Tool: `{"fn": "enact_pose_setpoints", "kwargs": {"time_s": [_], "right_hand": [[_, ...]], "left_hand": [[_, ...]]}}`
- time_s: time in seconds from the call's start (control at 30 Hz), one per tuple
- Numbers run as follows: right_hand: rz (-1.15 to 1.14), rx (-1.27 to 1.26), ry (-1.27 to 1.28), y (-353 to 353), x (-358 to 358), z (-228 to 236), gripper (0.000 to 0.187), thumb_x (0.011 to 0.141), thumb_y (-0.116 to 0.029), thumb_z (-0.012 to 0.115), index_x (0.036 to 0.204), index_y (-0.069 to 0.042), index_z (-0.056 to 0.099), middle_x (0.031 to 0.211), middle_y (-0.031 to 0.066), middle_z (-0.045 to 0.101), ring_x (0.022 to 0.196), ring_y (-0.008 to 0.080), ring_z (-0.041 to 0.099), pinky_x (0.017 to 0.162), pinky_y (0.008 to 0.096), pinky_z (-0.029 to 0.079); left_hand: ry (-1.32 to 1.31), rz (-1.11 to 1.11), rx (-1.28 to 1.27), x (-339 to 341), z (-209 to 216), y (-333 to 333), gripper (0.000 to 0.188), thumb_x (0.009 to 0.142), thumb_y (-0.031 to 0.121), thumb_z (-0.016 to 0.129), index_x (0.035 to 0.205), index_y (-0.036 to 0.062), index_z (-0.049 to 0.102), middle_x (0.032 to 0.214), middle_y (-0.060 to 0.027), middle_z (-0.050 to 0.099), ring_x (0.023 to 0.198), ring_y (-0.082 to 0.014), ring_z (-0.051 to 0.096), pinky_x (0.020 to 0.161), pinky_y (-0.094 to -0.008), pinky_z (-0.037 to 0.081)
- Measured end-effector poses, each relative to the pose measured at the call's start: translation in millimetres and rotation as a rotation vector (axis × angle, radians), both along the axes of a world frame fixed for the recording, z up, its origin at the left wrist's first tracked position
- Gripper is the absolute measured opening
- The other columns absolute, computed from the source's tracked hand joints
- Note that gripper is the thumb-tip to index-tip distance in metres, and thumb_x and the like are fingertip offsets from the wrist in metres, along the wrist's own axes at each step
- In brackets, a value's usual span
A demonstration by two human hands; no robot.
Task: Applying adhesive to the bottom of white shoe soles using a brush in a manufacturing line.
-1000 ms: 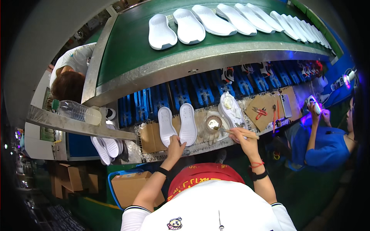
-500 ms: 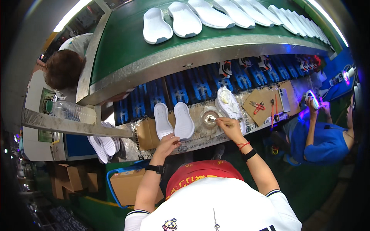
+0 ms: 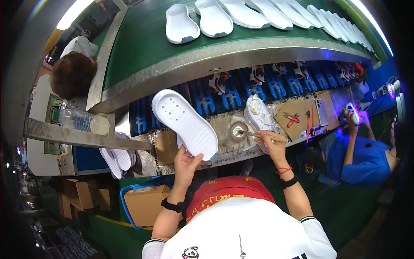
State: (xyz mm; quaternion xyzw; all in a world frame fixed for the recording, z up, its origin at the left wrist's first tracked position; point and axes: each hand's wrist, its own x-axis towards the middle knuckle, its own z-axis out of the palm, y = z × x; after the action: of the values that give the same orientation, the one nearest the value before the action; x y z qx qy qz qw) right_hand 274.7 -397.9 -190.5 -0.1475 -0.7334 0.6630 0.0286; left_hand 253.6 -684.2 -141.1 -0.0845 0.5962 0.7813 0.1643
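Your left hand (image 3: pixel 187 163) was pinching the near end of a white sole (image 3: pixel 187 123), thumb laid over its upper face and the fingers curled at its edge; the sole reached away from that hand, its far end slanting toward the left, and it was held up over the worktop (image 3: pixel 226 159); your right hand (image 3: pixel 272 143) was well apart from it on the right, fingers closed round the wooden handle of a brush (image 3: pixel 276 137), whose tip was at a round container (image 3: pixel 232 132) between the sole and that hand.

The sole turned its broad face up to you; it was smooth and clean white, with a cluster of small round holes in the far part, faint ridges across the nearer part and a grey-blue patch at the near end.

Just beyond your right hand, a white shoe piece (image 3: pixel 262 123) lay with crumpled white material on it; right of that, red-handled cutters (image 3: pixel 292 120) and a phone (image 3: pixel 321 112) rested on cardboard (image 3: pixel 282 117); blue racks (image 3: pixel 228 97) ran behind the worktop; farthest off, a row of white soles (image 3: pixel 213 19) lay on a green belt (image 3: pixel 138 52).
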Motion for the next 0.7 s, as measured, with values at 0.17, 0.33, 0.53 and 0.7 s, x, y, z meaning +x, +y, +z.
{"fn": "enact_pose_setpoints", "kwargs": {"time_s": [0.17, 0.33, 0.53, 0.7], "right_hand": [[0.019, -0.1, 0.198, -6.6, 20.8, 61.1, 0.019, 0.088, -0.007, 0.054, 0.092, 0.004, 0.068, 0.075, 0.0113, 0.069, 0.064, 0.0121, 0.062, 0.059, 0.0202, 0.046], [0.143, -0.077, 0.321, -25.6, 28.9, 96.1, 0.016, 0.083, -0.004, 0.055, 0.086, 0.003, 0.069, 0.073, 0.0129, 0.069, 0.062, 0.0152, 0.063, 0.058, 0.024, 0.046], [0.256, 0.146, 0.466, -29.1, 19.7, 103.2, 0.013, 0.081, -0.003, 0.057, 0.083, 0.002, 0.069, 0.069, 0.008, 0.068, 0.057, 0.0153, 0.061, 0.057, 0.0271, 0.045], [0.25, 0.151, 0.517, -29.9, 15.2, 106.3, 0.012, 0.08, -0.003, 0.058, 0.082, 0.001, 0.069, 0.067, 0.007, 0.068, 0.056, 0.0148, 0.059, 0.055, 0.0277, 0.043]], "left_hand": [[0.194, 0.035, -0.114, -2.6, 20.6, 17.9, 0.037, 0.083, -0.007, 0.058, 0.118, -0.0058, 0.045, 0.108, -0.0148, 0.06, 0.094, -0.0177, 0.062, 0.08, -0.0269, 0.053], [0.275, 0.014, -0.182, -3.1, 29.1, 31.4, 0.038, 0.083, -0.006, 0.057, 0.119, -0.0065, 0.045, 0.105, -0.0161, 0.062, 0.094, -0.0165, 0.062, 0.08, -0.0262, 0.051], [0.329, 0.004, -0.243, -3.0, 32.1, 34.4, 0.037, 0.083, -0.003, 0.058, 0.118, -0.0074, 0.046, 0.102, -0.0164, 0.063, 0.091, -0.0171, 0.064, 0.079, -0.0273, 0.052], [0.326, -0.004, -0.268, -3.1, 35.7, 36.7, 0.039, 0.082, -0.005, 0.059, 0.119, -0.0071, 0.046, 0.103, -0.0163, 0.063, 0.091, -0.0168, 0.063, 0.079, -0.0263, 0.052]]}}
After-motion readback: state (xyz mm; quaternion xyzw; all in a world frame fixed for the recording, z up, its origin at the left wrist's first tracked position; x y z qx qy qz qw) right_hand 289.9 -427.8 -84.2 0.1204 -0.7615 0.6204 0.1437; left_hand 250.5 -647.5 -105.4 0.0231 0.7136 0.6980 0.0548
